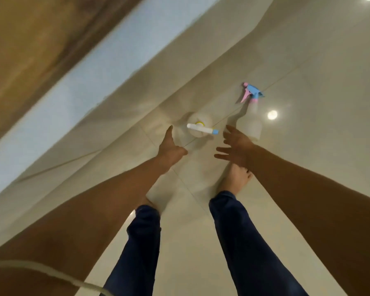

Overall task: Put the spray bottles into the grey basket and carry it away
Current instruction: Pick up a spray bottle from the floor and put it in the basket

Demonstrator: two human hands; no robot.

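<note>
Two translucent white spray bottles are on the glossy beige floor. One spray bottle with a white, yellow and blue head (199, 126) stands upright, seen from above. The other spray bottle with a pink and blue trigger head (251, 116) is further right and leans away from me. My left hand (171, 149) hangs open just left of and short of the upright bottle, not touching it. My right hand (236, 147) is spread open with its fingertips close to the base of the pink-and-blue bottle. No grey basket is in view.
A pale wall base (77, 97) and a wooden panel (24, 45) run diagonally along the left. My bare feet (233, 178) and legs in dark blue trousers (239, 236) stand just behind the bottles. A pale cord (51, 272) crosses the bottom left corner.
</note>
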